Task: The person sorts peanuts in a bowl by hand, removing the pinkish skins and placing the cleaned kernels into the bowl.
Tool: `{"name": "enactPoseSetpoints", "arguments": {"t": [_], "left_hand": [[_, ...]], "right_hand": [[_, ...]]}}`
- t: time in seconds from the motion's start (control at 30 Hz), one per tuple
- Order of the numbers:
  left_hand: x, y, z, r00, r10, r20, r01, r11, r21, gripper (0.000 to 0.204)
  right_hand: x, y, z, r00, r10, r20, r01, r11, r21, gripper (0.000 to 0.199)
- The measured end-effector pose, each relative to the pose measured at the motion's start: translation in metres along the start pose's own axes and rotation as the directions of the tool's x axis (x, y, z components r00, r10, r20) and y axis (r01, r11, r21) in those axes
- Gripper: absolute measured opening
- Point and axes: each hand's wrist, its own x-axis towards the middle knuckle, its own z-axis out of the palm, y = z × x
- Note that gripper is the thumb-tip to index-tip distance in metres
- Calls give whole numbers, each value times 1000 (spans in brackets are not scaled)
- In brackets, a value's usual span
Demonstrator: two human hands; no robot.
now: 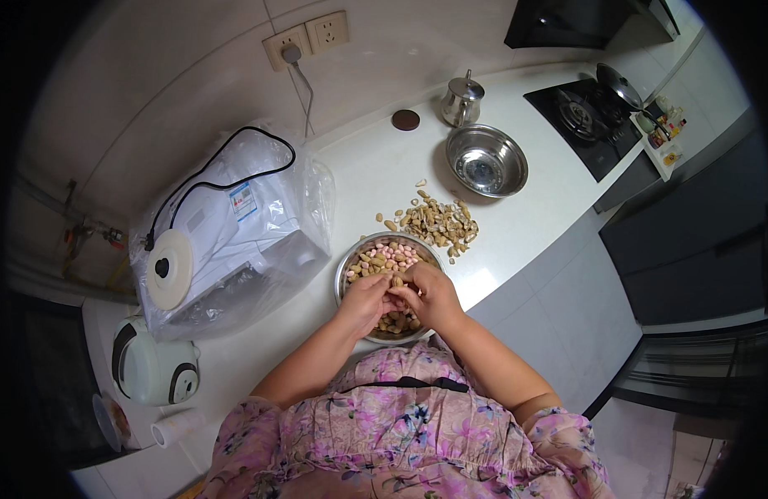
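Both my hands meet over a steel bowl (341, 287) at the counter's front edge. In it lie unshelled peanuts (367, 264) and, toward the far side, pink shelled peanut kernels (398, 251). Between my fingertips is a peanut (397, 281) in its shell. My left hand (366, 301) is closed on it from the left, and my right hand (431, 293) pinches it from the right. Just beyond the bowl a heap of peanut shells (440, 223) is spread on the counter.
A second steel bowl (486, 160) stands behind the shells, near a steel pot (463, 98) and a dark round disc (406, 121). On the left sits a plastic-wrapped white appliance (234, 241) with a black cord. A rice cooker (155, 366) is nearer left; a gas stove (579, 116) is far right.
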Motion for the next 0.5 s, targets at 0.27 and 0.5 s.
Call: {"name": "enactPoseSetpoints", "arguments": {"t": [0.27,0.5], "left_hand": [[-3,6,-9,998,-17,62,11,995,98,31],[-1,2,-9,999,-18,37,14,996,93,30]], "right_hand": [[-1,4,5,999,-12,31,12,1000,-12,19],[0,-3,1,999,-12,35,14,999,-38,16]]}}
